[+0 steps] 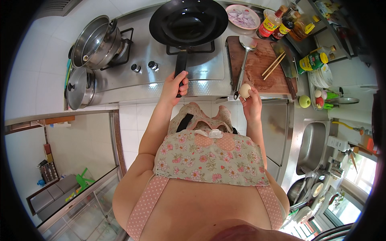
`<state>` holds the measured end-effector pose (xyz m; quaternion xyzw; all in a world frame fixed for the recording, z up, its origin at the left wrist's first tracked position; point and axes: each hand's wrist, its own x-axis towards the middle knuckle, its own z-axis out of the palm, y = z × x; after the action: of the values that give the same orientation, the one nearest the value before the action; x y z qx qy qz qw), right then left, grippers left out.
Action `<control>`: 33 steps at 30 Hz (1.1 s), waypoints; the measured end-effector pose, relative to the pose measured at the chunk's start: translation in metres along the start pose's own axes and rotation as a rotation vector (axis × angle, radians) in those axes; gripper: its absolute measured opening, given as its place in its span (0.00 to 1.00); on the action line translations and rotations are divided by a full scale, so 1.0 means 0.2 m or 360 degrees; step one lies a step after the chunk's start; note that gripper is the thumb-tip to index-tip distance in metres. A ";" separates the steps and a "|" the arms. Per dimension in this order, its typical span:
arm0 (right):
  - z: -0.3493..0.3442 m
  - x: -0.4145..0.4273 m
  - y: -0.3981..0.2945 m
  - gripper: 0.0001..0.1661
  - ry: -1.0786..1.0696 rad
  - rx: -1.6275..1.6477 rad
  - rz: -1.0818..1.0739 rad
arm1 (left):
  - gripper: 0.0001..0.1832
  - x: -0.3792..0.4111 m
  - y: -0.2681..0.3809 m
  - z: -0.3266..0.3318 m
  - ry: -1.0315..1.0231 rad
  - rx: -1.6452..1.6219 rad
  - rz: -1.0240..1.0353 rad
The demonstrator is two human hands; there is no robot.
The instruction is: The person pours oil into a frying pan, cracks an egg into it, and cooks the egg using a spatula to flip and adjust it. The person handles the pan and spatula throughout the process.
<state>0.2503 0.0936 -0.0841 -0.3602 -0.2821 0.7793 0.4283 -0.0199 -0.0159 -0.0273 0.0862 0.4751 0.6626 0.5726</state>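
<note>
My left hand [175,89] grips the black handle [181,64] of a dark wok [189,25] that sits over the right burner. Inside the wok is a glossy sheen, and I cannot tell whether there is oil in it. Between the fingers of my right hand [252,102] is a pale egg [245,90], its shell whole on the side I see. The egg is near the front edge of a wooden cutting board [259,69], right by the handle end of a metal spatula [243,64]. That spatula lies along the board's left side.
Chopsticks [273,65] and a cleaver [285,61] lie on the board. Behind it stand a plate of sliced onion [242,18] and several bottles [269,24]. A steel pot [95,42] occupies the left burner, with a lidded pot [80,87] nearby. A green apple [304,101] sits by the sink [312,147].
</note>
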 end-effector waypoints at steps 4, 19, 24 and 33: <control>-0.01 0.01 0.02 0.15 0.0000 0.0019 0.0002 | 0.11 0.01 -0.01 -0.01 -0.0007 0.0019 0.0001; 0.02 0.01 0.04 0.16 -0.0053 -0.0044 0.0067 | 0.11 0.02 -0.04 0.01 -0.0017 -0.0068 -0.0036; 0.01 0.02 0.05 0.16 -0.0042 -0.0048 0.0069 | 0.11 0.02 -0.03 0.02 -0.0021 -0.0084 -0.0070; -0.01 0.02 0.03 0.15 -0.0002 -0.0021 0.0074 | 0.10 -0.01 0.06 0.11 -0.0035 -0.0170 -0.0199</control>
<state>0.2481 0.0941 -0.0911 -0.3689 -0.2790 0.7875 0.4075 -0.0141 -0.0048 -0.0061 0.0330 0.4372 0.6489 0.6219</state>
